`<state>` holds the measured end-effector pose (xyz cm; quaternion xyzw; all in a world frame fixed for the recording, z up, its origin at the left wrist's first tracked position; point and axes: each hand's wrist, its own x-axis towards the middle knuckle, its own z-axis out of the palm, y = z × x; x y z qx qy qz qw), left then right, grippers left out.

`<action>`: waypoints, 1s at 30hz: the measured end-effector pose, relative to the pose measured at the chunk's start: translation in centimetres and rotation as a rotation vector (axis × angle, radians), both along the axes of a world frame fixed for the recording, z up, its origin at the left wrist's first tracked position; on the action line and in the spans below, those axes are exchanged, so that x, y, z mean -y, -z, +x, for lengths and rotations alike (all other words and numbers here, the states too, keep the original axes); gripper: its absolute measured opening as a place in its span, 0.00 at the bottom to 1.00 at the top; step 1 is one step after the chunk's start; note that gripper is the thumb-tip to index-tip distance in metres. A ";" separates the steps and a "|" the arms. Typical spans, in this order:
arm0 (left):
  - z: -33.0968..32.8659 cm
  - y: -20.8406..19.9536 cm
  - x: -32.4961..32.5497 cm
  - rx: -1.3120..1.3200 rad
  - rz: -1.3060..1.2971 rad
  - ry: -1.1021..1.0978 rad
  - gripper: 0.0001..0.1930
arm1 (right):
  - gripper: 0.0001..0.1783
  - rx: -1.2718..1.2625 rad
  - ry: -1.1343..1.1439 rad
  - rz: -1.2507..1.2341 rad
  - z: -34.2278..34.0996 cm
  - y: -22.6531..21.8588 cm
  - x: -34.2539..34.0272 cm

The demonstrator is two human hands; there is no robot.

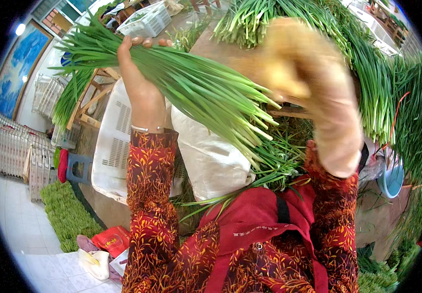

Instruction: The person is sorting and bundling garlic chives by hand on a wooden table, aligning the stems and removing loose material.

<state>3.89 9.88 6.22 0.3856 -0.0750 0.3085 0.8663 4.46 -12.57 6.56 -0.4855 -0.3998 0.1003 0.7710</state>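
My left hand (141,90) is wrapped round a thick bunch of green chives (181,73), raised at the left, with a bangle on the wrist. The leafy tips fan out to the far left, and the pale stem ends point to the right and down. Beyond those ends, my right hand (294,63), in a tan and yellow glove, is smeared by motion; its fingers and anything in them cannot be made out. Loose chives (284,166) lie below the bunch, above my red apron (259,210).
A large heap of chives (367,93) spreads across the far and right side. At my left stand a white plastic crate (115,146) and a white sack (211,156). A blue basin (391,178) sits at the right, a grey stool (79,168) at the left.
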 end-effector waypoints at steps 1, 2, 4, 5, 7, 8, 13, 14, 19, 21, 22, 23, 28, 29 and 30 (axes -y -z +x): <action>-0.2 0.5 -1.1 0.013 0.001 0.029 0.06 | 0.12 0.032 0.089 0.168 -0.3 1.6 1.3; -0.1 0.4 -1.3 0.036 0.000 0.074 0.06 | 0.10 0.044 0.188 0.281 -0.6 2.6 3.5; -1.0 0.3 -2.7 -0.027 -0.023 -0.074 0.06 | 0.08 -0.212 0.018 0.065 -1.8 6.4 5.5; -1.1 0.4 -4.4 -0.035 -0.044 -0.124 0.06 | 0.07 -0.374 -0.156 -0.201 -2.5 8.0 6.1; -0.7 0.5 -4.1 0.025 -0.097 -0.122 0.07 | 0.07 -0.163 -0.048 -0.726 -3.4 12.7 8.6; -0.7 0.2 -4.0 0.009 -0.103 -0.147 0.07 | 0.09 0.258 0.255 -1.128 -3.8 15.8 9.9; -0.2 0.2 -5.4 -0.016 -0.133 -0.183 0.09 | 0.09 -0.095 0.574 -0.582 -3.0 11.0 6.1; 0.0 0.1 -5.5 0.000 -0.141 -0.172 0.09 | 0.09 0.029 0.602 -0.458 -3.1 9.4 4.3; 0.0 -0.8 -3.7 0.032 -0.122 -0.069 0.09 | 0.15 0.352 0.696 -0.720 -2.2 6.6 0.6; -0.7 -1.3 -2.0 0.040 -0.103 0.054 0.09 | 0.16 0.333 0.756 -0.698 -1.4 7.2 0.3; -0.9 -1.5 -1.4 0.040 -0.082 0.051 0.09 | 0.16 0.352 0.738 -0.678 -1.1 7.6 0.1; -1.1 -1.6 -0.8 0.041 -0.062 0.049 0.09 | 0.17 0.371 0.721 -0.659 -0.9 8.0 -0.1; -1.1 -1.9 0.3 0.048 -0.075 0.078 0.09 | 0.18 0.325 0.745 -0.674 -0.8 8.6 -1.4; -1.1 -1.9 0.4 0.034 -0.089 0.076 0.09 | 0.16 0.393 0.802 -0.704 -0.5 8.9 -1.5; -0.9 -1.8 0.6 0.020 -0.103 0.075 0.09 | 0.16 0.418 0.806 -0.721 -0.3 9.0 -1.5</action>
